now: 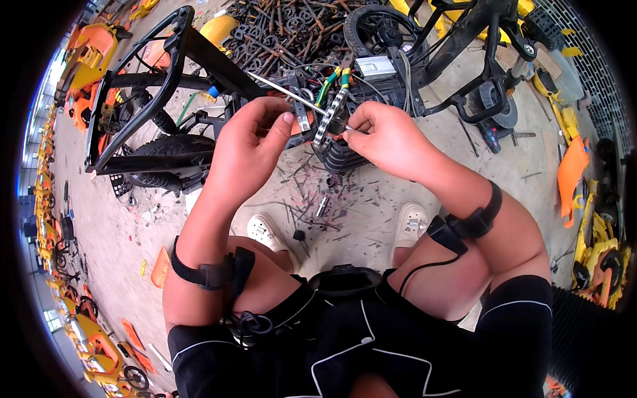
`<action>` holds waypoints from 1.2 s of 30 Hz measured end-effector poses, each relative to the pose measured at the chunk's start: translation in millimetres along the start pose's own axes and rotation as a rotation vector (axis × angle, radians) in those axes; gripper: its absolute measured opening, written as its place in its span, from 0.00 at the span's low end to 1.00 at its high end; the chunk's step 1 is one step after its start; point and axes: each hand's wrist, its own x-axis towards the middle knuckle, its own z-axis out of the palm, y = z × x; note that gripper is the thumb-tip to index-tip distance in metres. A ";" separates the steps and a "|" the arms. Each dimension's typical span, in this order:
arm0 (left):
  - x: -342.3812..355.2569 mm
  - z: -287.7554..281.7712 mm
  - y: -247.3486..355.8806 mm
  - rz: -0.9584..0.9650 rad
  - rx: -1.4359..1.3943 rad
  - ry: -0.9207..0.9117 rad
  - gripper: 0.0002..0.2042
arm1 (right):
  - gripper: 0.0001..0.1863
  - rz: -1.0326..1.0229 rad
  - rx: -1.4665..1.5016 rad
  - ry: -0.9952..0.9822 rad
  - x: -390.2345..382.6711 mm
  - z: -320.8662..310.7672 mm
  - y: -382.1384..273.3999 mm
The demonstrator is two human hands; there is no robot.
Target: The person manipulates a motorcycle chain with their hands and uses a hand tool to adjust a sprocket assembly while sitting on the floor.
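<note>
I sit over a concrete floor with both hands raised in front of me. My left hand (249, 136) pinches a small dark part beside a toothed metal sprocket (330, 118). My right hand (385, 136) grips the sprocket's other side with fingertips closed on a small piece. A thin metal rod (285, 93) runs from the upper left down to the sprocket. Green and yellow wires (332, 79) hang just above it. Under the hands stands a black ribbed cylinder (338, 159).
A black bike frame with a tyre (166, 149) lies to the left. A heap of black metal parts (292, 30) sits ahead, another black frame with wheels (478, 60) at the right. Orange and yellow plastic shells (570, 172) ring the area. Small scraps litter the floor near my white shoes (265, 229).
</note>
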 end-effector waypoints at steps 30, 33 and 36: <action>-20.3 9.7 -15.5 0.193 0.431 -0.081 0.09 | 0.17 -0.174 -0.190 -0.372 -13.4 -31.1 -14.8; -19.7 2.2 -20.1 0.180 0.435 -0.074 0.09 | 0.17 -0.190 -0.252 -0.350 -10.9 -27.7 -13.9; -19.9 -6.6 -20.6 0.168 0.463 -0.064 0.09 | 0.17 -0.234 -0.277 -0.287 -9.4 -23.9 -11.8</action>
